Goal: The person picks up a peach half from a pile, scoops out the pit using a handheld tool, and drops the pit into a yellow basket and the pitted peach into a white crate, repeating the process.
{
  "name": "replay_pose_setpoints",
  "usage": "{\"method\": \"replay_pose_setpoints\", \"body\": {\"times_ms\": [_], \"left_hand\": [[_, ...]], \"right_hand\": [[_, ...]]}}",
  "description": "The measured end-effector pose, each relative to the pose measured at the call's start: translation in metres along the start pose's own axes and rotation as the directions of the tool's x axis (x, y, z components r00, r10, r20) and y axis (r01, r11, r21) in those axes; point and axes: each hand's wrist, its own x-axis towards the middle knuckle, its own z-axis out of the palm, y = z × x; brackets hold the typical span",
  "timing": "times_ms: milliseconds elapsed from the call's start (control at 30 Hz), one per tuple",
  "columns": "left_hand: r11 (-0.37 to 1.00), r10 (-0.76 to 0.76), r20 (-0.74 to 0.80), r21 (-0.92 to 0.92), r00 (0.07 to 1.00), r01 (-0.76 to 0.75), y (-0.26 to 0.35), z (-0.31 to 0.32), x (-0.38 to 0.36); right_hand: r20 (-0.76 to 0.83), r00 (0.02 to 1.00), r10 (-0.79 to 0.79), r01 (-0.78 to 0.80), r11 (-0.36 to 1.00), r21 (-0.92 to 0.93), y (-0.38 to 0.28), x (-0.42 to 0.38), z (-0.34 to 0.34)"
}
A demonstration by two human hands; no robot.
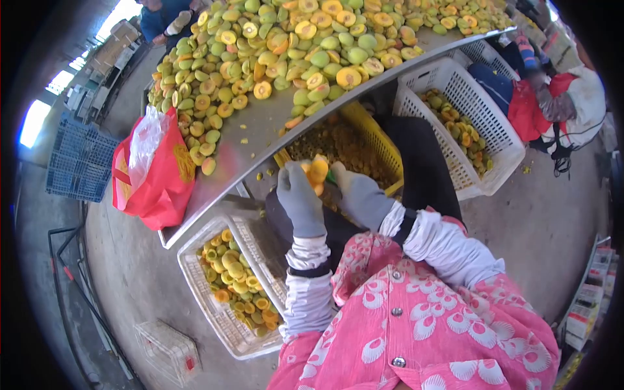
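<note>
My left hand [300, 203], in a grey glove, is closed on an orange-yellow peach half [316, 171] and holds it up over the yellow crate [392, 133]. Close beside it my right hand [363, 198], also gloved in grey, is closed around a small tool with a green handle [333, 177]. The tool's working end is hidden at the fruit. Brown pits and scraps [348, 146] lie inside the yellow crate, which stands between my knees. Just beyond, the metal table [263, 140] carries a large heap of halved peaches [286, 52].
A white crate [188, 260] of peach halves stands at lower left, another white crate [500, 146] at right. A red bag [159, 188] hangs at the table's left edge. Blue crates [78, 159] stand farther left. Other people [156, 23] sit across and at right.
</note>
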Motion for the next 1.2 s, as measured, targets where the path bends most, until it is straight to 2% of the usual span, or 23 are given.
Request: {"method": "replay_pose_setpoints", "body": {"times_ms": [67, 133, 200, 233, 267, 300, 367, 400, 433, 467, 500, 567, 600, 700, 800, 867, 900, 1000, 1067, 1100, 1133, 1167, 1200], "left_hand": [[0.998, -0.005, -0.059, 0.057, 0.998, 0.008, 0.007, 0.003, -0.002], [1.0, -0.013, -0.202, 0.006, 0.979, 0.014, 0.006, -0.003, -0.021], [0.993, 0.067, -0.306, 0.11, 0.95, -0.035, 0.008, -0.034, -0.029], [0.978, -0.097, -0.367, 0.14, 0.925, 0.158, 0.021, -0.056, -0.037], [0.924, 0.166, -0.463, 0.381, 0.871, 0.026, -0.015, -0.093, -0.036], [0.72, 0.25, -0.386, 0.687, 0.888, 0.096, -0.016, -0.129, -0.032], [0.467, 0.481, -0.357, 0.878, 0.801, 0.111, -0.033, -0.175, -0.024], [0.464, 0.483, -0.356, 0.879, 0.8, 0.111, -0.022, -0.164, -0.015], [0.578, 0.473, -0.336, 0.816, 0.814, 0.0, -0.013, -0.149, -0.002], [0.677, 0.468, -0.313, 0.728, 0.826, -0.108, 0.0, -0.132, 0.015], [0.801, 0.276, -0.181, 0.586, 0.944, -0.121, 0.008, -0.115, 0.036], [0.935, -0.03, -0.023, 0.354, 0.999, 0.036, 0.02, -0.07, 0.093], [0.894, 0.08, 0.055, 0.439, 0.995, -0.096, 0.007, -0.055, 0.129], [0.592, 0.307, 0.278, 0.693, 0.91, -0.411, -0.063, -0.023, 0.253], [0.428, 0.087, 0.283, 0.855, 0.955, -0.292, -0.056, 0.026, 0.313], [0.167, -0.114, 0.289, 0.949, 0.95, -0.269, -0.063, 0.045, 0.333], [0.222, -0.034, 0.328, 0.924, 0.944, -0.313, -0.072, 0.047, 0.335], [0.343, -0.06, 0.34, 0.89, 0.938, -0.301, -0.071, 0.05, 0.335], [0.33, -0.099, 0.276, 0.916, 0.956, -0.23, -0.057, 0.049, 0.307], [0.757, -0.246, 0.208, 0.652, 0.947, 0.054, -0.052, 0.044, 0.289], [0.914, -0.396, 0.223, 0.191, 0.891, 0.359, -0.046, 0.039, 0.269], [0.912, -0.4, 0.227, 0.193, 0.888, 0.361, -0.029, 0.035, 0.24], [0.922, -0.35, 0.368, -0.025, 0.861, 0.386, -0.005, 0.031, 0.205]], "right_hand": [[-0.015, 0.999, 0.05, -0.052, 0.989, -0.137, 0.015, 0.018, 0.004], [-0.01, 0.923, 0.384, -0.383, 0.917, -0.112, 0.056, 0.024, 0.015], [0.039, 0.904, 0.426, -0.417, 0.897, -0.15, 0.094, 0.023, 0.017], [0.076, 0.9, 0.429, -0.429, 0.903, -0.021, 0.095, 0.013, 0.008], [-0.001, 0.927, 0.374, -0.37, 0.916, -0.153, 0.109, 0.014, 0.019], [-0.022, 0.939, 0.343, -0.342, 0.928, -0.147, 0.12, 0.014, 0.025], [0.003, 0.95, 0.312, -0.31, 0.945, -0.106, 0.124, 0.005, 0.034], [0.044, 0.95, 0.308, -0.304, 0.95, -0.067, 0.108, 0.006, 0.025], [0.261, 0.847, 0.463, -0.498, 0.863, 0.083, 0.092, 0.007, 0.012], [0.171, 0.957, 0.234, -0.246, 0.968, 0.055, 0.122, 0.003, 0.033], [0.222, 0.931, 0.289, -0.323, 0.937, 0.135, 0.115, 0.004, 0.033], [0.271, 0.902, 0.336, -0.396, 0.893, 0.213, 0.103, 0.007, 0.02], [0.295, 0.882, 0.368, -0.444, 0.859, 0.254, 0.095, 0.007, 0.009], [0.226, 0.887, 0.403, -0.454, 0.851, 0.265, 0.12, 0.007, 0.019], [0.109, 0.923, 0.37, -0.385, 0.897, 0.219, 0.14, 0.008, 0.022], [0.274, 0.845, 0.46, -0.535, 0.724, 0.436, 0.13, 0.012, 0.011], [0.222, 0.904, 0.365, -0.421, 0.851, 0.314, 0.143, 0.01, 0.019], [0.314, 0.853, 0.418, -0.521, 0.725, 0.451, 0.098, 0.036, -0.016], [0.263, 0.896, 0.358, -0.441, 0.788, 0.43, 0.084, 0.049, -0.02], [0.205, 0.936, 0.286, -0.347, 0.845, 0.406, 0.075, 0.054, -0.022], [0.192, 0.948, 0.253, -0.311, 0.861, 0.403, 0.058, 0.059, -0.028], [0.174, 0.96, 0.22, -0.273, 0.876, 0.398, 0.039, 0.063, -0.036], [0.171, 0.96, 0.222, -0.273, 0.878, 0.394, 0.022, 0.067, -0.041]]}}
